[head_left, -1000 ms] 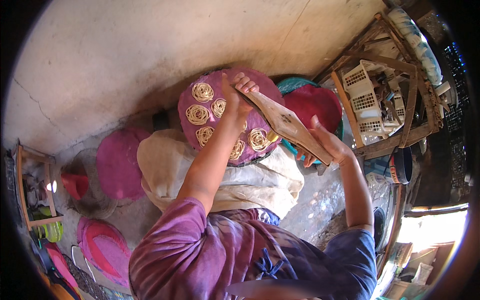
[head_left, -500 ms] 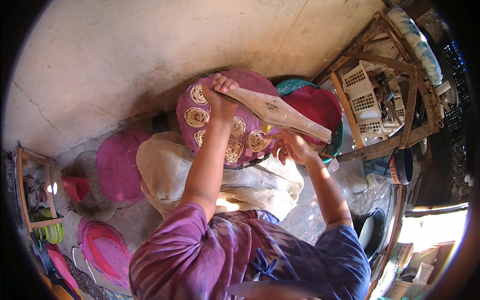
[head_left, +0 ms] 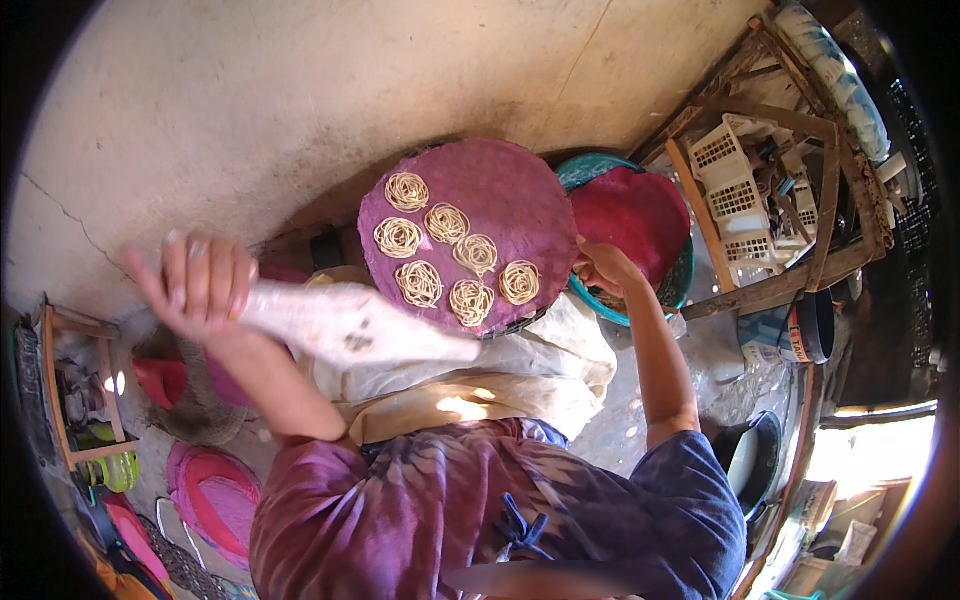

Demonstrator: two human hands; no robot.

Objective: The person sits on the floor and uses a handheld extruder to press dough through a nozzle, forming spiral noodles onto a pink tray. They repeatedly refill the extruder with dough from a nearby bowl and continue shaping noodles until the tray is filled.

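Note:
My left hand, blurred by motion, is wrapped around the narrow end of a pale wooden paddle. The paddle slants over my lap, its broad end low in front of a round purple tray. Several coiled nests of thin pale strands lie on the tray's left and near parts. At the right edge of the tray, my right hand has its fingers curled against the rim; the fingertips are partly hidden.
Right of the tray stands a teal basin with a dark red round sheet inside. Beyond it a wooden frame holds a white plastic basket. A bare wall rises behind. Pink round mats lie at lower left.
My left hand has swung the paddle left and toward me, off the tray, uncovering a nest and the tray's far surface. My right hand has moved from a nest to the tray's right rim.

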